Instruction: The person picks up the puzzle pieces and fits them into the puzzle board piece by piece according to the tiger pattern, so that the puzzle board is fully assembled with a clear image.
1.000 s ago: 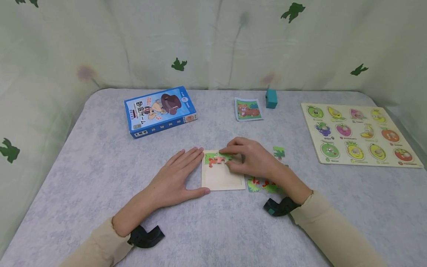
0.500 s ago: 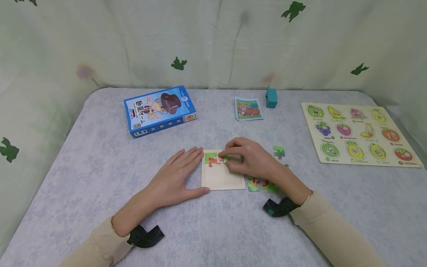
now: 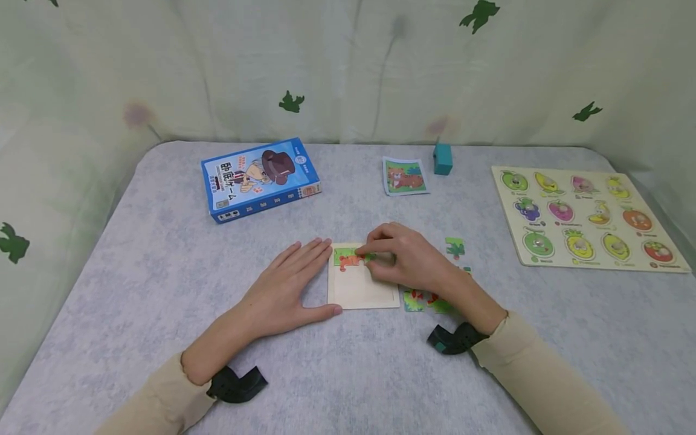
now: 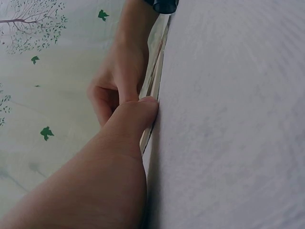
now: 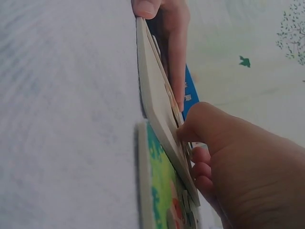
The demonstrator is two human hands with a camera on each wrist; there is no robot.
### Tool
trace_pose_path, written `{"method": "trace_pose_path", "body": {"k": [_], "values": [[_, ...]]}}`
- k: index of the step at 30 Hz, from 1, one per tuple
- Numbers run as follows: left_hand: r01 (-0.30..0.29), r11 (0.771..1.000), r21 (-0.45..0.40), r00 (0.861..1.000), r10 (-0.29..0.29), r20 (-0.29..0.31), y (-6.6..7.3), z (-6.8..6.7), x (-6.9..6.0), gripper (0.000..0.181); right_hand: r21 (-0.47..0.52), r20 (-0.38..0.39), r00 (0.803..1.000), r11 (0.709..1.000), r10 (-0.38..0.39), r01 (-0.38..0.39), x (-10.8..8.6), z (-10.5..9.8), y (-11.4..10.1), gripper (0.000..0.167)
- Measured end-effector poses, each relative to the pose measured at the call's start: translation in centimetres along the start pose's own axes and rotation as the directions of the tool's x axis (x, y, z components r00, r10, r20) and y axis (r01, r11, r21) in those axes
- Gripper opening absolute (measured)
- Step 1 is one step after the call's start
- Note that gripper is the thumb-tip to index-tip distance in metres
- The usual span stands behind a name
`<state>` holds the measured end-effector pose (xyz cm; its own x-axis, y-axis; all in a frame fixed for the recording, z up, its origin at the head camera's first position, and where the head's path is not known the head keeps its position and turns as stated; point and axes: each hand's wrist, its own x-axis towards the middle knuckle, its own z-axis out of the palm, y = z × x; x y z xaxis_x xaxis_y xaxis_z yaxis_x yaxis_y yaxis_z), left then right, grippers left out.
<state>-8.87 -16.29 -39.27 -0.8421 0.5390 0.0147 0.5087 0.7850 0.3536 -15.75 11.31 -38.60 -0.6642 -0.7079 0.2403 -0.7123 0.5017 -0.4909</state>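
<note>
My left hand (image 3: 285, 290) lies with fingers spread along the left edge of a pale wooden puzzle tray (image 3: 361, 291), its thumb at the lower-left corner. A green and orange puzzle piece (image 3: 340, 258) sits in the tray's upper-left corner. Right beside it, my right hand (image 3: 405, 257) pinches a second puzzle piece (image 3: 354, 261) between thumb and index finger, partly covering it. The two pieces look joined. In the right wrist view, the thumb of the right hand (image 5: 238, 152) reaches over the tray (image 5: 155, 90). From the left wrist view the pieces are hidden.
Several loose puzzle pieces (image 3: 414, 300) lie right of the tray, partly under the right forearm. Behind are a blue game box (image 3: 261, 181), a bear picture card (image 3: 405, 177) and a teal block (image 3: 443, 159). A fruit puzzle board (image 3: 589, 220) lies at the right.
The pinched puzzle piece has shifted slightly left and now sits closer against the corner piece. Both hands stay in nearly the same place.
</note>
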Motion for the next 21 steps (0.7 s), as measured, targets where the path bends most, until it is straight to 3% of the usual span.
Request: {"method": "trace_pose_path", "body": {"k": [21], "values": [[-0.014,1.000,0.005,1.000,0.014,-0.019,0.06,-0.03,0.01,0.104,-0.019,0.034,0.999,1.000,-0.009,0.009,0.01,-0.16,-0.19,0.024]]}}
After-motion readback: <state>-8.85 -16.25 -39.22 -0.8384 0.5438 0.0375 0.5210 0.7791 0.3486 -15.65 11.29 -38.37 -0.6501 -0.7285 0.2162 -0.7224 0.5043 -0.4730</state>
